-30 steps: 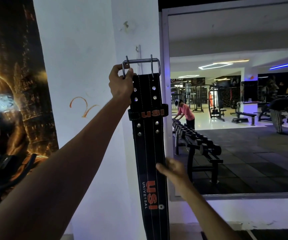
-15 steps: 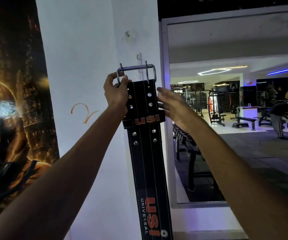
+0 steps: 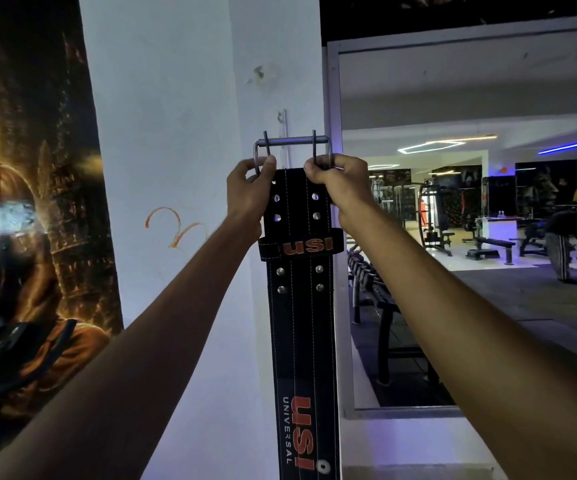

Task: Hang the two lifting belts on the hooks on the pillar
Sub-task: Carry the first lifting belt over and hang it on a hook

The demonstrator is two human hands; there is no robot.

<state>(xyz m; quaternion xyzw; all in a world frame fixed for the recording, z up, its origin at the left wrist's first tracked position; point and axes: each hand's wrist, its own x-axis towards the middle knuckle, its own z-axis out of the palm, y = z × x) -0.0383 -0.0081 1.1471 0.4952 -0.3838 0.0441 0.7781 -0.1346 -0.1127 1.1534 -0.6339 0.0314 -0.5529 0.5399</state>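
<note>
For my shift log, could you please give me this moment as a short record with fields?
setting: gym, white pillar beside a mirror
belt: black belt, hanging straight down
buckle: metal buckle at the top, prongs pointing up
left hand: left hand grips the buckle's left side
right hand: right hand grips its right side
hook: hook just above the buckle; belt not yet hung

Belt printed "USI UNIVERSAL"; loop "USI"

Black belt with orange lettering and white stitching, white pillar, grey buckle
</note>
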